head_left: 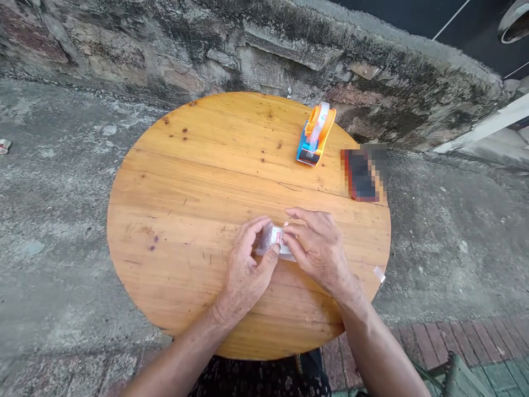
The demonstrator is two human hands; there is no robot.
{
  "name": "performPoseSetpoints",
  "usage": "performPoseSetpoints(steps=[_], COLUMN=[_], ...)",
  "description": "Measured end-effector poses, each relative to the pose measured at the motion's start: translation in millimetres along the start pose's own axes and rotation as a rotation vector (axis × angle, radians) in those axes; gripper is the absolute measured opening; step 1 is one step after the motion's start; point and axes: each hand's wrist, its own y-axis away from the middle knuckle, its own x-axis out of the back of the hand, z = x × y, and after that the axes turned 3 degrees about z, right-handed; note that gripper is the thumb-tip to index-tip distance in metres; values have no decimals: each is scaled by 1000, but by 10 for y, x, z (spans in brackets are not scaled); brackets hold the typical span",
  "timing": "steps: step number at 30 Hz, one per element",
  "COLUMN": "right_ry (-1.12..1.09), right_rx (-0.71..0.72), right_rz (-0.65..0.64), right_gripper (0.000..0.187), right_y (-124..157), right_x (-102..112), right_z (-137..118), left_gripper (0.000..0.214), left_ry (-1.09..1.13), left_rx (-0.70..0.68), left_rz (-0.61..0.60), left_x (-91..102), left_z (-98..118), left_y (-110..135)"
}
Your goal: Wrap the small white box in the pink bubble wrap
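Note:
A small package (270, 236) in clear, bubbly plastic wrap lies on the round wooden table (173, 220), with something white and pinkish-red showing through. My left hand (250, 264) grips its left side, fingers behind and thumb at the front. At its right end, my right hand (320, 251) pinches with thumb and a fingertip while the index finger stretches out above. A tiny white bit shows by those fingertips; whether it is tape or wrap I cannot tell. The fingers hide the package's right part.
An orange and blue tape dispenser (316, 135) with a printed roll stands at the far right of the table. Beside it lies a blurred dark object with a red edge (362, 176). A short tape strip (379, 274) clings to the right rim. A stone wall (248, 49) runs behind.

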Motion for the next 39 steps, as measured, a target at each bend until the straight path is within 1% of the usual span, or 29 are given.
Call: performPoseSetpoints(steps=[3, 6, 9, 14, 21, 29, 35, 39], right_ry=[-7, -33, -54, 3, 29, -53, -148, -248], right_rx=[6, -17, -30, 13, 33, -13, -84, -170], right_rz=[20, 37, 20, -41, -21, 19, -20, -75], right_gripper=[10, 10, 8, 11, 12, 11, 10, 13], right_y=[6, 40, 70, 52, 9, 16, -54, -126], right_x=[21, 57, 80, 37, -4, -60, -36, -41], right_z=[5, 14, 16, 23, 34, 55, 69, 125], left_gripper=[36, 35, 36, 37, 37, 35, 34, 34], left_ry=[4, -1, -2, -8, -29, -40, -39, -51], left_rx=[-3, -1, 4, -9, -11, -22, -14, -10], left_rz=[-4, 1, 0, -4, -5, 1, 11, 13], left_x=[-3, 1, 5, 2, -6, 7, -1, -5], left_z=[-11, -19, -24, -29, -37, -28, -13, -16], left_y=[-1, -1, 6, 17, 2, 8, 5, 3])
